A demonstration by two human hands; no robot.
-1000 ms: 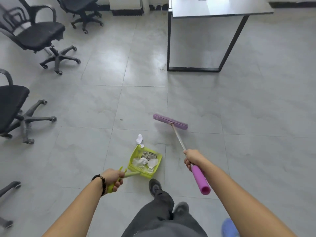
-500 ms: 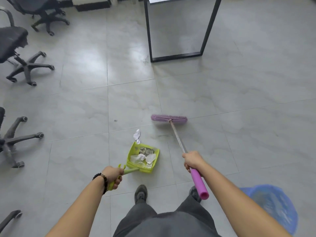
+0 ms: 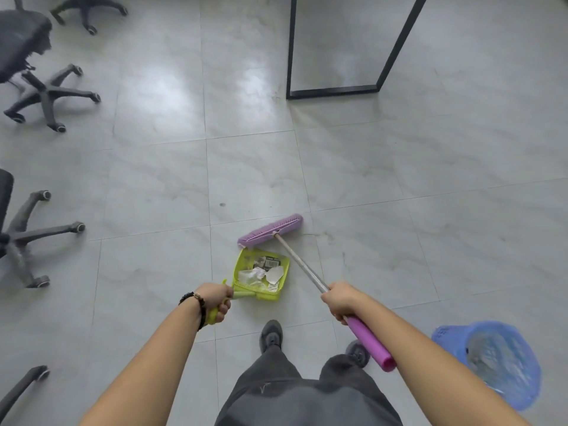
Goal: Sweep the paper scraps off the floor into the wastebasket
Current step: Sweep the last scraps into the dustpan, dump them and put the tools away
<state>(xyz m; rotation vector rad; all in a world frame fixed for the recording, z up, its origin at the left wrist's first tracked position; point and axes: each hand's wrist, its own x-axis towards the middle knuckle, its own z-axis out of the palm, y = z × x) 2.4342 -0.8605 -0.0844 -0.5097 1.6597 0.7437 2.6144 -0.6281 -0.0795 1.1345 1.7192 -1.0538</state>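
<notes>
A lime-green dustpan [image 3: 239, 262] lies on the grey tiled floor just ahead of my feet, with several white paper scraps [image 3: 261, 273] inside it. My left hand [image 3: 216, 299] grips its green handle. My right hand [image 3: 339, 299] grips the shaft of a purple broom; the purple brush head [image 3: 270, 230] sits on the floor right at the dustpan's open far edge. No loose scrap shows on the floor in front of the pan. A wastebasket [image 3: 498, 361] lined with a blue bag stands at the lower right, beside my right forearm.
Black office chairs [image 3: 33, 84] with wheeled bases stand along the left side. A black metal table frame [image 3: 335, 92] stands further ahead, right of centre. My two shoes [image 3: 270, 335] are on the tiles behind the dustpan.
The broom head has swung left and come up against the dustpan's mouth. The white scrap that lay in front of the pan is no longer on the floor. The wastebasket has come further into view.
</notes>
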